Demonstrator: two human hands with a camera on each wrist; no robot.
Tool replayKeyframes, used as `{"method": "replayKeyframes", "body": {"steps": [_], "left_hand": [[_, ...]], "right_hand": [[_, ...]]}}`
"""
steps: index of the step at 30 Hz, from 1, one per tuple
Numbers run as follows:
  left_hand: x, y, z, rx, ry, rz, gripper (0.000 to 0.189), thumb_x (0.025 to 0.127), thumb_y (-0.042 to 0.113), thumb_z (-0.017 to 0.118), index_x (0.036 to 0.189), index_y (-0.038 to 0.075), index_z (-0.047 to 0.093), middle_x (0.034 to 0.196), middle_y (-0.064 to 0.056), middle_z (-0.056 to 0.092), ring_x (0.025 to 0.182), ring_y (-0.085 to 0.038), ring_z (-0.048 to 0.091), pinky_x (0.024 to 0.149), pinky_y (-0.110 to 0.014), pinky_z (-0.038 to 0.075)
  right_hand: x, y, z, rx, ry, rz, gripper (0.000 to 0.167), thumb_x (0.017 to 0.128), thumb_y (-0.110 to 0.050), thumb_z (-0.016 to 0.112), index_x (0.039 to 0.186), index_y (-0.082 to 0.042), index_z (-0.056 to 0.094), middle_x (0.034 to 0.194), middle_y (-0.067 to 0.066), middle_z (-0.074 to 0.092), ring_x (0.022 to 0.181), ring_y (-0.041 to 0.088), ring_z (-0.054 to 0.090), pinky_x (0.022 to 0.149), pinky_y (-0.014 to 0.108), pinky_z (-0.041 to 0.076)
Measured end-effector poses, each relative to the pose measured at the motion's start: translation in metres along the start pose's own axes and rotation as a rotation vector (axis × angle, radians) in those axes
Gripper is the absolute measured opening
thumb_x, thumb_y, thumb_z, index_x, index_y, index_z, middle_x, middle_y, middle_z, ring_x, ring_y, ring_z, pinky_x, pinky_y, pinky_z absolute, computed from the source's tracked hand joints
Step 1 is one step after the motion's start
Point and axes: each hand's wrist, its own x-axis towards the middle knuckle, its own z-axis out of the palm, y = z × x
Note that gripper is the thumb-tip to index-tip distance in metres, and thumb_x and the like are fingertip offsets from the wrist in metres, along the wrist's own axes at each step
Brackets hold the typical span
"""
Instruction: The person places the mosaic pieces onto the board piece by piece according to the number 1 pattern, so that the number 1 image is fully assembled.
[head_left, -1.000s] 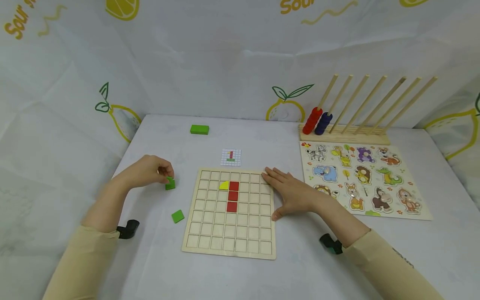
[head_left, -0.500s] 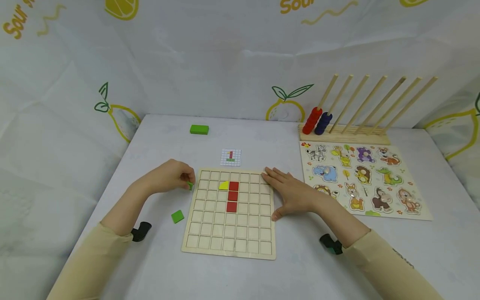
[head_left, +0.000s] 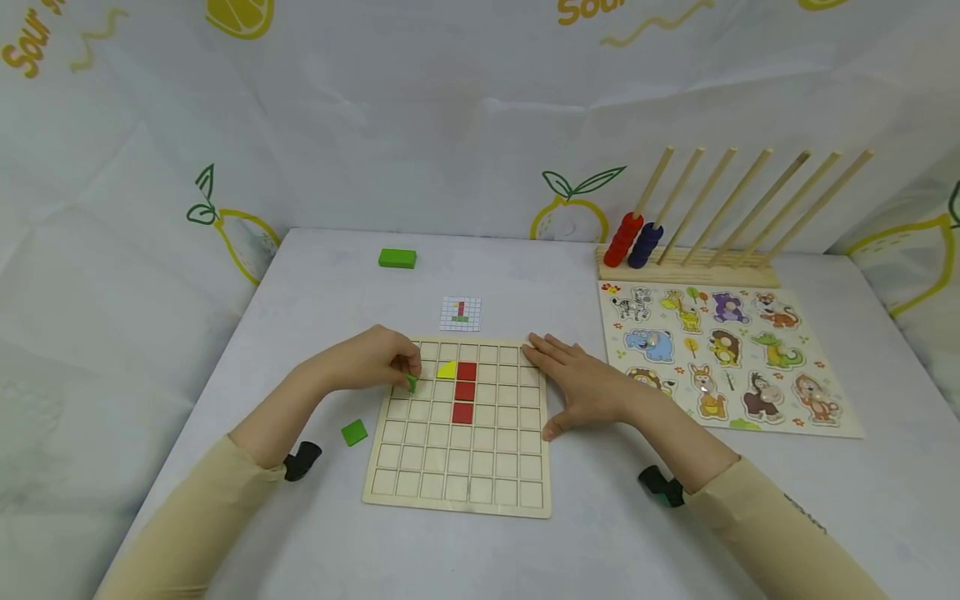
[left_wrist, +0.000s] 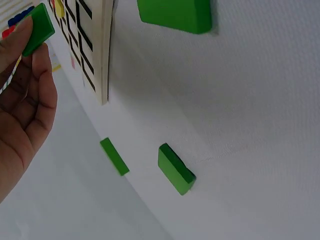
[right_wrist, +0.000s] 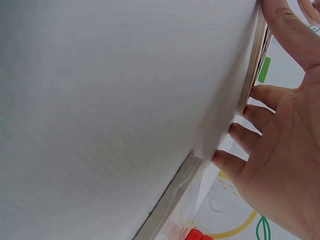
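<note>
My left hand (head_left: 372, 360) pinches a small green square tile (left_wrist: 41, 31) between thumb and fingertips, over the left columns of a wooden grid board (head_left: 457, 487). A yellow quarter-round tile (head_left: 447, 370) sits on the board beside the top one of three red square tiles (head_left: 464, 391) stacked in a column. My right hand (head_left: 581, 385) lies with straight, spread fingers along the board's right edge, its fingertips at the rim. Left of the board lies a loose green tile (head_left: 354, 432). Another green block (left_wrist: 175, 170) shows in the left wrist view; my left arm hides it from the head view.
A small printed grid card (head_left: 460, 314) lies behind the board, and a long green block (head_left: 397, 258) farther back. At the right are an animal puzzle board (head_left: 693, 344) and an abacus (head_left: 690, 272) with red and blue beads.
My left hand has carried the green tile rightward from the table at the left to over the board's left side. The right hand has stayed at the board's right edge.
</note>
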Motion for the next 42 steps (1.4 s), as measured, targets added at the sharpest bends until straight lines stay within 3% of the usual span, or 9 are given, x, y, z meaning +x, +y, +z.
{"method": "replayKeyframes", "body": {"steps": [6, 15, 23, 34, 42], "left_hand": [[0.005, 0.009, 0.009, -0.024, -0.068, 0.03, 0.012, 0.088, 0.003, 0.067, 0.088, 0.015, 0.069, 0.088, 0.001, 0.067, 0.078, -0.009, 0.056, 0.074, -0.023, 0.05], [0.009, 0.022, 0.019, -0.012, -0.131, 0.086, 0.012, 0.086, 0.001, 0.068, 0.089, 0.013, 0.069, 0.085, 0.002, 0.068, 0.076, -0.007, 0.056, 0.074, -0.02, 0.049], [0.017, 0.027, 0.027, -0.011, -0.186, 0.087, 0.016, 0.086, 0.002, 0.063, 0.086, 0.016, 0.069, 0.08, 0.006, 0.065, 0.073, -0.007, 0.055, 0.07, -0.021, 0.049], [0.018, 0.035, 0.033, 0.001, -0.197, 0.05, 0.012, 0.085, 0.002, 0.068, 0.081, 0.014, 0.07, 0.072, 0.005, 0.062, 0.068, -0.009, 0.052, 0.065, -0.022, 0.044], [0.019, 0.034, 0.037, 0.035, -0.19, 0.073, 0.014, 0.084, 0.003, 0.071, 0.078, 0.015, 0.069, 0.07, 0.006, 0.06, 0.066, -0.007, 0.049, 0.063, -0.02, 0.042]], "right_hand": [[0.0, 0.0, 0.0, 0.004, 0.001, -0.001, 0.123, 0.064, -0.058, 0.083, 0.158, -0.011, 0.019, 0.168, 0.011, 0.01, 0.156, 0.037, 0.01, 0.122, 0.06, 0.017], [0.0, 0.0, -0.001, 0.0, 0.003, -0.006, 0.123, 0.065, -0.058, 0.083, 0.158, -0.011, 0.019, 0.168, 0.011, 0.01, 0.155, 0.038, 0.01, 0.122, 0.061, 0.017], [0.0, 0.001, 0.0, 0.009, 0.005, -0.017, 0.123, 0.065, -0.057, 0.084, 0.158, -0.01, 0.019, 0.168, 0.012, 0.01, 0.155, 0.038, 0.01, 0.122, 0.061, 0.017], [0.001, 0.001, 0.0, 0.01, 0.004, -0.011, 0.123, 0.065, -0.058, 0.083, 0.158, -0.011, 0.019, 0.168, 0.011, 0.01, 0.155, 0.038, 0.01, 0.122, 0.061, 0.016], [0.001, 0.002, 0.0, 0.005, 0.005, -0.014, 0.124, 0.064, -0.058, 0.084, 0.158, -0.011, 0.018, 0.168, 0.011, 0.01, 0.155, 0.038, 0.01, 0.122, 0.061, 0.017]]}}
